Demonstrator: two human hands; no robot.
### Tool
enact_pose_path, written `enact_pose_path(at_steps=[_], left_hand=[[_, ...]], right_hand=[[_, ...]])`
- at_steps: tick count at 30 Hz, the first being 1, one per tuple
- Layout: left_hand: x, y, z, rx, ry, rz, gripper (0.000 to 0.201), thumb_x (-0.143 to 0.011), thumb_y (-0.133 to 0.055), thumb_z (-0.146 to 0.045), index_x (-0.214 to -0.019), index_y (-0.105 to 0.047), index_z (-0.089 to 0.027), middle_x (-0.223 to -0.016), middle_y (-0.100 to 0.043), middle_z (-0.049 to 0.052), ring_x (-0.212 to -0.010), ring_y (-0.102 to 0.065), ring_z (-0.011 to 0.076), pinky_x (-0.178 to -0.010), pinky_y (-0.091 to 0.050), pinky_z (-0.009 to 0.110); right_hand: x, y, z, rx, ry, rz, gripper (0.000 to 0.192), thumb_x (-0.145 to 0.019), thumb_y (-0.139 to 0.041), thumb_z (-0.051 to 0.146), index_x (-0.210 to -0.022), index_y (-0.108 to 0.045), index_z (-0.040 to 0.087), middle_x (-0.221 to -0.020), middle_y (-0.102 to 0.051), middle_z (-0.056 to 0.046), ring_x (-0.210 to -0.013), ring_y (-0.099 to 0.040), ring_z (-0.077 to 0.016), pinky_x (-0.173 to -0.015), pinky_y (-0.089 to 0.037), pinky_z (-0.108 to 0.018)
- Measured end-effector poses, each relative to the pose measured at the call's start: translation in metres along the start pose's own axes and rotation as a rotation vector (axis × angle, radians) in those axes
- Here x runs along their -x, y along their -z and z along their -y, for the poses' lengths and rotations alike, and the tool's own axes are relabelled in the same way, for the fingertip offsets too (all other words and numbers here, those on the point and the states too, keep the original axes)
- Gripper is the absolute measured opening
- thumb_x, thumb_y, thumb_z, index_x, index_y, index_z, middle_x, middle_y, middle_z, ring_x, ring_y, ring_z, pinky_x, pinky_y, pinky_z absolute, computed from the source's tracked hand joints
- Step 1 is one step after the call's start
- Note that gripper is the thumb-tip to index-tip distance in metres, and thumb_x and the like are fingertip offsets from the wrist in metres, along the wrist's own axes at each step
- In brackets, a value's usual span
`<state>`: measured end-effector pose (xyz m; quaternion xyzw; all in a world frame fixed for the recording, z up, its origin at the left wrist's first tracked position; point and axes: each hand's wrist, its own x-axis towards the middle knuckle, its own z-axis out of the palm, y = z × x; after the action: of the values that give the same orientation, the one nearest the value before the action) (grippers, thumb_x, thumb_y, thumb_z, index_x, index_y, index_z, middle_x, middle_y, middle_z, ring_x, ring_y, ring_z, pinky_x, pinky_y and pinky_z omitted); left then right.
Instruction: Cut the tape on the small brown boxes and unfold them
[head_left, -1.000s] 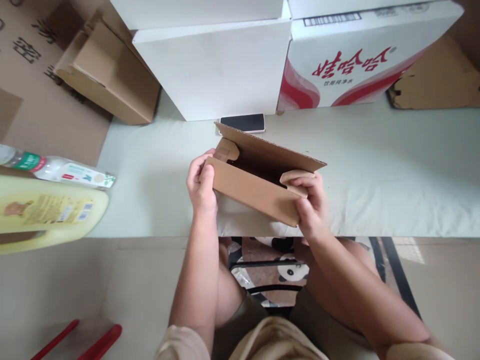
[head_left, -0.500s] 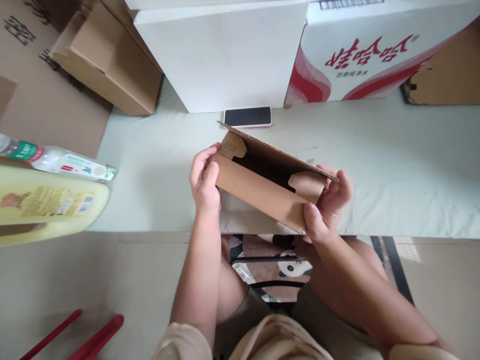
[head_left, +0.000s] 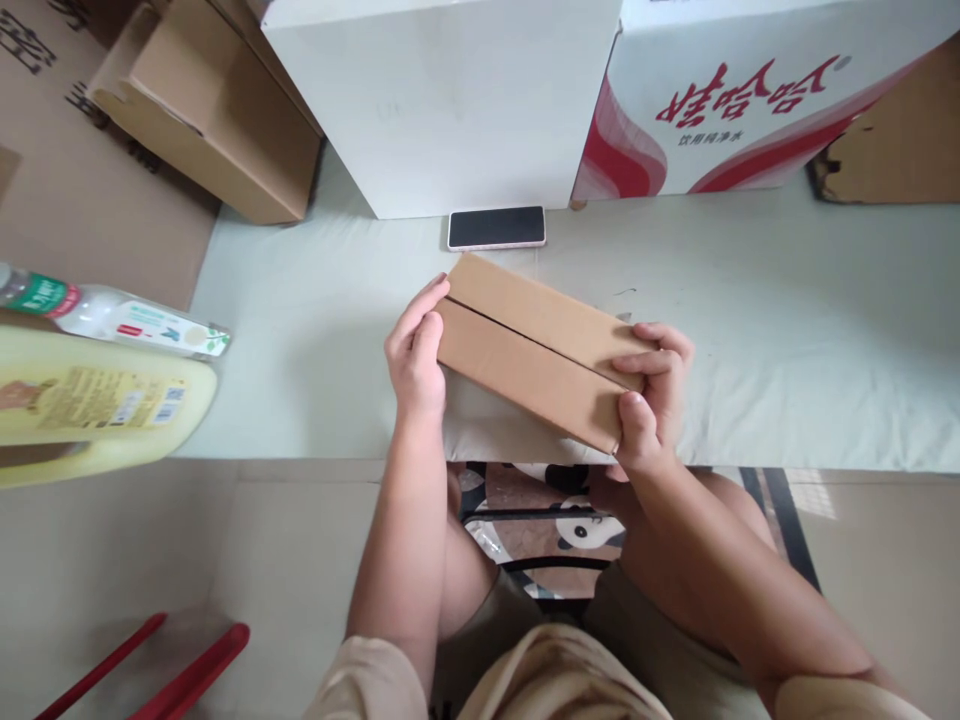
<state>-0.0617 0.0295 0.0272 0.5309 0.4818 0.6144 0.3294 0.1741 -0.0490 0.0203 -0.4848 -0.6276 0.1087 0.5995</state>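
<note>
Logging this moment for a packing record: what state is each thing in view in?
Small cardboard box: lid flap shut, held at both ends.
Left hand: gripping the box's left end.
Right hand: gripping the box's right end, thumb on the front.
Phone: lying flat, screen dark.
Yellow jug: lying on its side.
Clear bottle: lying on its side.
Brown carton: closed.

Around the small cardboard box (head_left: 536, 350) lie one phone (head_left: 496, 228) just behind it, two large white cartons (head_left: 450, 110) farther behind (one printed in red), and two bottles (head_left: 90, 400) well to its left. Two hands (head_left: 415, 362) grip its ends. Two red handles (head_left: 191, 685) lie below-left.
</note>
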Motion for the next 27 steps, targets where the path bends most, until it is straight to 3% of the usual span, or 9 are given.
enact_pose_path(at_steps=[12, 15, 19, 23, 25, 27], left_hand=[[-0.003, -0.005, -0.013, -0.138, 0.032, -0.105, 0.028, -0.09, -0.059, -0.037, -0.1, -0.082, -0.024, -0.11, -0.081, 0.003, -0.12, -0.071, 0.0257, -0.108, -0.056, 0.04], [-0.005, -0.001, -0.014, -0.172, 0.037, -0.121, 0.028, -0.087, -0.06, -0.036, -0.098, -0.083, -0.024, -0.107, -0.081, 0.002, -0.117, -0.071, 0.0251, -0.105, -0.057, 0.038], [-0.012, 0.01, -0.006, -0.102, 0.105, -0.138, 0.034, -0.085, -0.056, -0.037, -0.103, -0.08, -0.022, -0.115, -0.08, 0.004, -0.115, -0.072, 0.0243, -0.101, -0.057, 0.035], [-0.018, 0.021, 0.002, 0.029, 0.213, -0.228, 0.039, -0.086, -0.054, -0.043, -0.109, -0.076, -0.02, -0.117, -0.076, 0.008, -0.11, -0.072, 0.024, -0.09, -0.058, 0.033], [-0.018, 0.024, 0.003, 0.067, 0.221, -0.269, 0.041, -0.086, -0.054, -0.045, -0.11, -0.075, -0.02, -0.116, -0.075, 0.008, -0.106, -0.072, 0.0229, -0.085, -0.058, 0.031], [-0.018, 0.025, 0.003, 0.07, 0.215, -0.291, 0.041, -0.085, -0.055, -0.045, -0.11, -0.075, -0.019, -0.112, -0.075, 0.007, -0.102, -0.071, 0.0217, -0.082, -0.056, 0.03]], right_hand=[[-0.001, 0.001, -0.002, -0.017, 0.029, 0.021, 0.025, -0.098, -0.046, 0.046, -0.107, -0.06, 0.028, -0.128, -0.053, -0.01, -0.119, -0.056, -0.0313, -0.107, -0.047, -0.065], [0.003, -0.002, -0.009, -0.06, 0.017, 0.007, 0.038, -0.1, -0.041, 0.054, -0.122, -0.061, 0.031, -0.14, -0.051, -0.01, -0.133, -0.053, -0.0339, -0.116, -0.042, -0.067], [0.008, -0.002, -0.02, -0.125, -0.086, -0.048, 0.052, -0.1, -0.038, 0.063, -0.144, -0.049, 0.038, -0.156, -0.045, -0.007, -0.149, -0.044, -0.036, -0.122, -0.035, -0.067], [0.011, 0.001, -0.024, -0.167, -0.237, 0.088, 0.053, -0.102, -0.042, 0.061, -0.149, -0.045, 0.036, -0.154, -0.05, -0.009, -0.145, -0.05, -0.0351, -0.121, -0.038, -0.064], [0.012, 0.001, -0.025, -0.228, -0.27, 0.192, 0.052, -0.102, -0.042, 0.061, -0.148, -0.046, 0.036, -0.147, -0.056, -0.009, -0.137, -0.056, -0.0328, -0.118, -0.044, -0.061], [0.015, -0.002, -0.025, -0.288, -0.295, 0.215, 0.054, -0.101, -0.045, 0.064, -0.147, -0.044, 0.036, -0.146, -0.055, -0.009, -0.132, -0.058, -0.0314, -0.114, -0.05, -0.057]])
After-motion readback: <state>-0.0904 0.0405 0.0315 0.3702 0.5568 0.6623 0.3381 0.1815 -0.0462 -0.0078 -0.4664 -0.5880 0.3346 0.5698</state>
